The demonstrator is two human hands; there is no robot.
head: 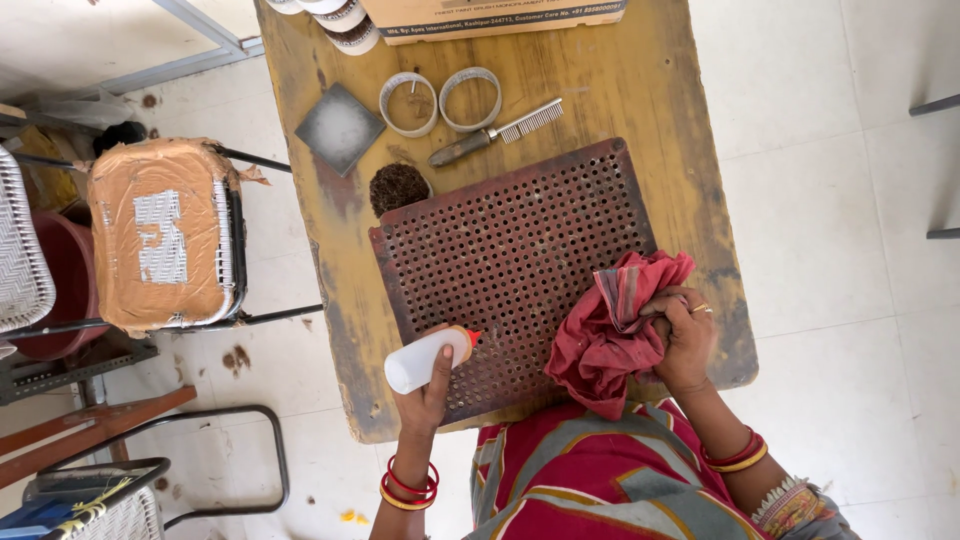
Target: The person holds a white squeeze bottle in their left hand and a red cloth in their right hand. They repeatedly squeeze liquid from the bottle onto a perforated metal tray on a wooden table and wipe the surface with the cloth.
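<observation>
Seen from above, the left hand (428,385) is closed around a small white squeeze bottle (420,360), thumb along its side. The bottle lies tilted, its orange nozzle pointing right and resting just over the near left part of a rusty brown perforated metal plate (510,250). The right hand (685,335) is curled tight around a bunched red cloth (610,335), fingers folded into the fabric, a ring on one finger. The cloth hangs over the near right corner of the plate and touches it. Both wrists carry red and gold bangles.

The plate lies at a slant on a worn yellowish wooden tabletop (690,150), taking up most of its near half. Just beyond the plate's far left corner sits a dark round clump of bristly fibre (398,187). Farther away lie a grey square tile (340,127), two open tape rings (440,100) side by side, and a metal comb (497,133) with a dark handle. At the far edge stand a cardboard box (495,15) and a few round white lids, cut off by the frame.

Left of the tabletop, on the pale tiled floor, stands a chair (165,235) whose seat is wrapped in brown tape.
</observation>
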